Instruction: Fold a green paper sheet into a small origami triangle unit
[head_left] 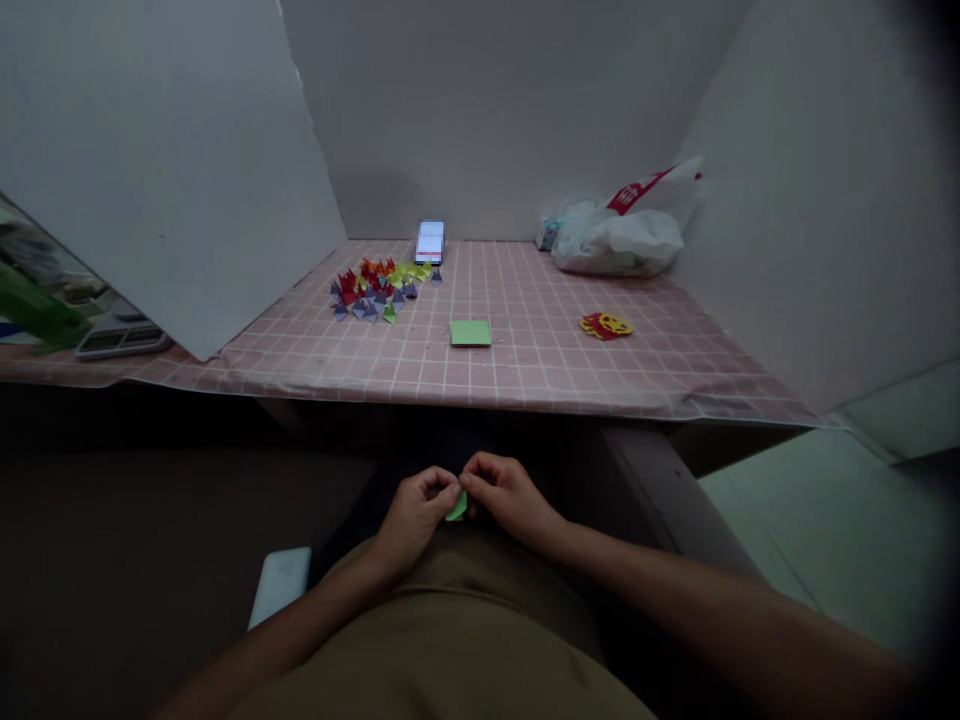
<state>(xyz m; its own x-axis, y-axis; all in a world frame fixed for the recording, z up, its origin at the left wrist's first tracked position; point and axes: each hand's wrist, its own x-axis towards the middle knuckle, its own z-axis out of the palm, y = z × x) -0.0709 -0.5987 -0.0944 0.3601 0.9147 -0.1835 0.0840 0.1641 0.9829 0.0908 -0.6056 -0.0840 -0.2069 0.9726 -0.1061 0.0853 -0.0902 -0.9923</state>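
Both hands meet low over the person's lap, below the near edge of the worktop [525, 390]. The left hand [411, 518] and the right hand [508, 495] each have their fingers closed on a small green paper [457, 507], which sits pinched between them; only a sliver of it shows.

On the pink checked worktop, a green pad of paper squares [471, 333] lies near the middle. Toward the far left corner a cluster of folded paper cranes [379, 288] in red, orange, yellow, green and purple is spread out, and just behind them a phone [430, 241] stands against the far edge with its screen lit. A white plastic bag [619, 235] lies in the far right corner, and a red and yellow paper shape [606, 325] rests toward the right edge. A pale flat device [280, 583] lies beside the left forearm.
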